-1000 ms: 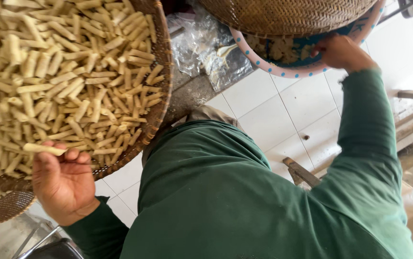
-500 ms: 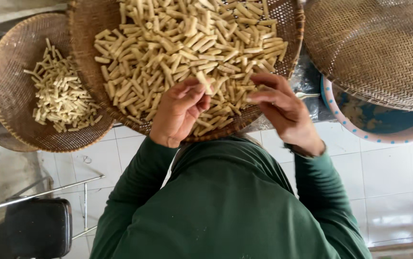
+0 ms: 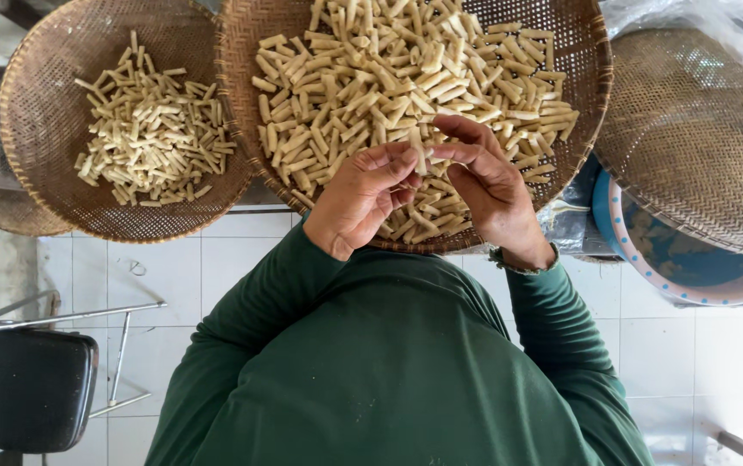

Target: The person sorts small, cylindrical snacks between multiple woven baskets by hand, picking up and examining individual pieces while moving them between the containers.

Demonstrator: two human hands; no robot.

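Nearest the camera, dark green knit sleeves (image 3: 285, 293) run up to both hands, which meet over the near rim of the central woven tray (image 3: 242, 129). The left hand (image 3: 363, 203) is curled, fingers narrow and bunched, thumb and fingertips pinching one short pale stick (image 3: 418, 157). The right hand (image 3: 485, 185) closes on the same stick from the other side, fingers bent and close together; a thin band sits at its wrist.

The central tray is round, shallow and plaited from brown cane, with a thick bound rim. It carries a dense heap of pale sticks (image 3: 389, 78) (short, matte, roughly cylindrical, cut to uneven lengths) spread from its near edge to its far edge.

At the left, a second round basket (image 3: 44, 112) of the same weave holds a smaller, looser pile of thinner sticks (image 3: 151, 138) near its centre. At the right, a finer-meshed woven sieve (image 3: 699, 138) rests tilted on a blue enamelled basin (image 3: 691, 259) with a pink dotted rim. Crinkled clear plastic sheet (image 3: 717, 26) lies at the far right corner.
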